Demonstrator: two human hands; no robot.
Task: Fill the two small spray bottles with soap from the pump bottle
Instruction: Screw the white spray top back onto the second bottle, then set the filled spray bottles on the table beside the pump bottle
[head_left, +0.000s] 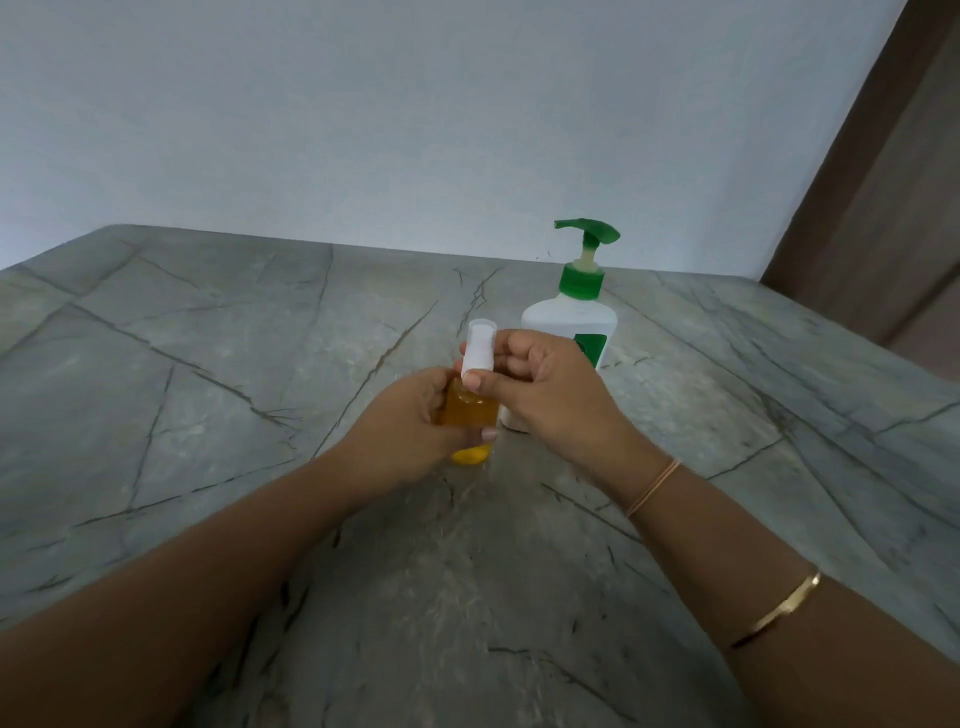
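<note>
A small clear spray bottle (470, 415) holding amber-yellow liquid stands upright at the middle of the table. My left hand (410, 431) wraps around its body. My right hand (550, 395) pinches the white spray cap (478, 348) on its top between thumb and fingers. Behind my right hand stands the white pump bottle (571, 325) with a green pump head and collar. A pale rounded thing (514, 421) shows just under my right hand; I cannot tell whether it is the second spray bottle.
The table (260, 364) is grey marble-patterned stone, with a pale wall behind its far edge. A brown door or panel (883, 208) rises at the right. Bangles circle my right wrist and forearm.
</note>
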